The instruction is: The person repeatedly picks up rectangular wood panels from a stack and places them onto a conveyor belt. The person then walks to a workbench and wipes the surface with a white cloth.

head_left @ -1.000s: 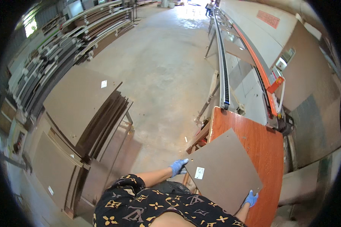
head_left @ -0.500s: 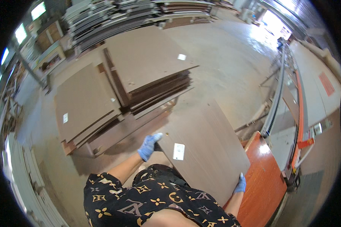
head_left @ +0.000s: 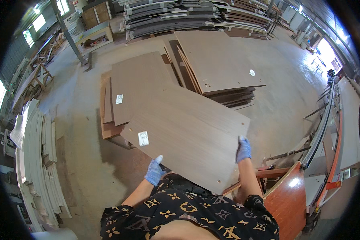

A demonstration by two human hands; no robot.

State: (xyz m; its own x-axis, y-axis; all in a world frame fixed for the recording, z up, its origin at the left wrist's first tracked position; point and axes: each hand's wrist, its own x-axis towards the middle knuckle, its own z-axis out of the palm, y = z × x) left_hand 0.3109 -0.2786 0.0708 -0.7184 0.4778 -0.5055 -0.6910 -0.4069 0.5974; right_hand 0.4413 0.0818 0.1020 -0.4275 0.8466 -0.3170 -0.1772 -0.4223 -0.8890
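I carry a large flat brown wood panel point(head_left: 188, 132) with a small white label near its left edge. My left hand point(head_left: 154, 172), in a blue glove, grips the panel's near left edge. My right hand point(head_left: 243, 149), also gloved in blue, grips its right edge. The panel hangs level over the concrete floor, its far end over a low stack of like brown panels point(head_left: 142, 82). A second, taller stack of panels point(head_left: 218, 64) lies further right.
An orange-topped work table point(head_left: 286, 200) and a long machine rail point(head_left: 324, 120) stand at my right. White boards point(head_left: 36, 160) lean stacked at the left. Racks of boards point(head_left: 196, 16) fill the back.
I have turned left, away from the orange table, swinging the panel with me. The panel stacks on the floor now lie straight ahead beneath the panel's far end.
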